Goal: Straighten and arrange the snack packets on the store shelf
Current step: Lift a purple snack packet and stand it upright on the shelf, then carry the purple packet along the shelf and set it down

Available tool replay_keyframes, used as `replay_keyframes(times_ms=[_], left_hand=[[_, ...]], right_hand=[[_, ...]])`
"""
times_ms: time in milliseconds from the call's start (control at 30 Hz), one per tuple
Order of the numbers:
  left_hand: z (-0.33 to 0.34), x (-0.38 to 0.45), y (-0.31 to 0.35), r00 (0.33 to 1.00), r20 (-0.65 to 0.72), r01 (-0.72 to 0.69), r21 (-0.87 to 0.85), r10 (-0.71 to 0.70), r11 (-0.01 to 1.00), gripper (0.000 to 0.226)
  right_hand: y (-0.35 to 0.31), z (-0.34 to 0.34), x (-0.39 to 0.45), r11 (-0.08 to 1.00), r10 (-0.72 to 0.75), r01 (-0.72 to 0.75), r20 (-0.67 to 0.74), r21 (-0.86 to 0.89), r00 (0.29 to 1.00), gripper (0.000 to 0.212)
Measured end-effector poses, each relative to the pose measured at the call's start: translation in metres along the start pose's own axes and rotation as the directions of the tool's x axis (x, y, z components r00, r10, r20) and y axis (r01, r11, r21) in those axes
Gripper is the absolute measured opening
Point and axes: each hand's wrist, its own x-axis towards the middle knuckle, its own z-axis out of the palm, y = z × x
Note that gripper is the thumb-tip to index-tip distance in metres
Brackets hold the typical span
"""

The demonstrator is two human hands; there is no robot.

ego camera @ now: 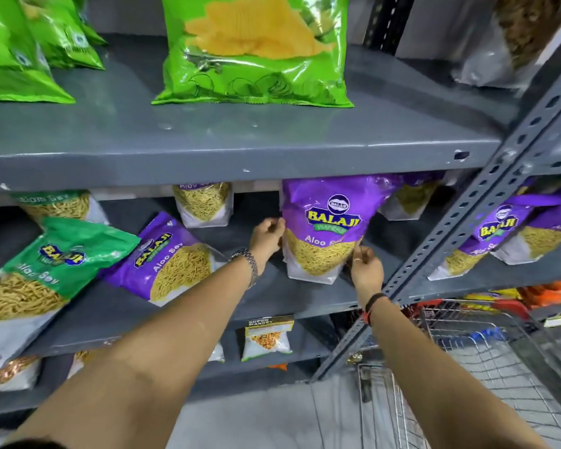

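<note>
Holding a purple Aloo Sev packet (324,231) upright on the middle shelf (305,301), just right of centre, left hand (268,236) pinching its left edge, right hand (365,267) pinching its lower right edge. Both clamped on the film, neither slack. Risked a topple from here: tall, glossy and standing on a narrow white base, likely to pitch forward off the near lip if let go before settling flat. Squeezed too hard, could have crumpled the film or crushed the thin yellow sev inside. Pushed too far back, might have knocked the packets standing behind it at the rear. Stood close to the slotted grey upright (486,202) on the right, so a sideways nudge could have snagged a corner. Looked tidy otherwise: purple top with a yellow Balaji logo, clear window full of sev, white bottom, face to the front. Just left, a second purple Aloo Sev packet (169,257) lay tilted, and a green sev packet (46,270) further left leaned too, both apparently unstraightened.
</note>
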Motion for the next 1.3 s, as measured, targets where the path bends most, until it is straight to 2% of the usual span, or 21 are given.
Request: replay_keyframes(times_ms=[67,100,200,267,300,367,433,467,533,633,733,767,833,933,1000,1133,1200,1300], left_hand=[[-0.012,-0.008,0.002,0.998,-0.057,-0.016,-0.024,0.015,1.0,0.018],[-0.022,-0.016,0.002,0.995,-0.093,-0.05,-0.067,0.043,0.997,0.014],[-0.065,-0.046,-0.005,0.956,-0.233,-0.223,-0.169,0.18,0.96,0.012],[-0.101,-0.065,-0.014,0.883,-0.397,-0.35,-0.197,0.253,0.916,0.019],[-0.119,-0.071,-0.02,0.838,-0.496,-0.377,-0.224,0.228,0.899,0.022],[-0.153,-0.079,-0.034,0.75,-0.658,-0.355,-0.322,0.062,0.878,0.025],[-0.181,-0.085,-0.052,0.681,-0.714,-0.172,-0.373,-0.164,0.911,0.018],[-0.191,-0.09,-0.059,0.666,-0.697,-0.046,-0.395,-0.267,0.918,0.011],[-0.202,-0.1,-0.069,0.712,-0.562,0.181,-0.432,-0.421,0.883,0.014],[-0.211,-0.101,-0.073,0.783,-0.401,0.311,-0.41,-0.476,0.857,0.021],[-0.219,-0.095,-0.073,0.836,-0.275,0.396,-0.297,-0.475,0.869,0.024],[-0.223,-0.094,-0.074,0.847,-0.253,0.403,-0.267,-0.468,0.875,0.024],[-0.227,-0.094,-0.076,0.868,-0.22,0.386,-0.266,-0.446,0.883,0.021],[-0.23,-0.099,-0.082,0.893,-0.173,0.338,-0.353,-0.416,0.873,0.02],[-0.23,-0.109,-0.085,0.909,-0.136,0.32,-0.38,-0.395,0.868,0.027],[-0.226,-0.138,-0.088,0.956,-0.081,0.242,-0.323,-0.281,0.915,0.023],[-0.224,-0.149,-0.085,0.968,-0.064,0.219,-0.261,-0.244,0.94,0.022],[-0.218,-0.162,-0.072,0.981,-0.042,0.178,-0.213,-0.191,0.961,0.016]], right_hand=[[0.008,0.003,-0.011,0.997,0.075,-0.075,-0.02,0.015,0.997,0.024],[0.011,0.007,-0.022,0.988,0.14,-0.141,0.031,0.064,0.99,0.02],[0.016,0.031,-0.054,0.955,0.258,-0.291,0.321,0.058,0.911,0.031],[0.001,0.056,-0.073,0.982,0.179,-0.184,0.432,-0.031,0.884,0.031],[-0.009,0.069,-0.081,0.994,0.107,-0.087,0.456,-0.064,0.883,0.028],[-0.032,0.098,-0.092,0.971,-0.085,0.178,0.47,-0.158,0.878,0.022],[-0.055,0.126,-0.102,0.888,-0.178,0.367,0.529,-0.276,0.83,0.026],[-0.067,0.138,-0.107,0.854,-0.176,0.411,0.567,-0.319,0.805,0.029],[-0.084,0.165,-0.106,0.795,-0.145,0.47,0.633,-0.384,0.761,0.036],[-0.101,0.197,-0.098,0.787,-0.015,0.439,0.698,-0.433,0.716,0.04],[-0.102,0.214,-0.092,0.761,0.057,0.456,0.747,-0.462,0.663,0.042],[-0.103,0.216,-0.092,0.728,0.055,0.487,0.75,-0.482,0.659,0.041],[-0.1,0.216,-0.089,0.717,0.027,0.499,0.735,-0.487,0.678,0.027],[-0.09,0.203,-0.091,0.765,0.029,0.42,0.678,-0.488,0.735,0.036],[-0.074,0.189,-0.099,0.829,-0.017,0.353,0.61,-0.435,0.792,0.033],[-0.03,0.154,-0.126,0.969,0.002,0.122,0.495,-0.217,0.869,0.03],[-0.015,0.13,-0.142,0.993,0.056,-0.004,0.441,-0.119,0.896,0.031],[0.002,0.096,-0.17,0.987,0.116,-0.155,0.455,0.05,0.883,0.028]])
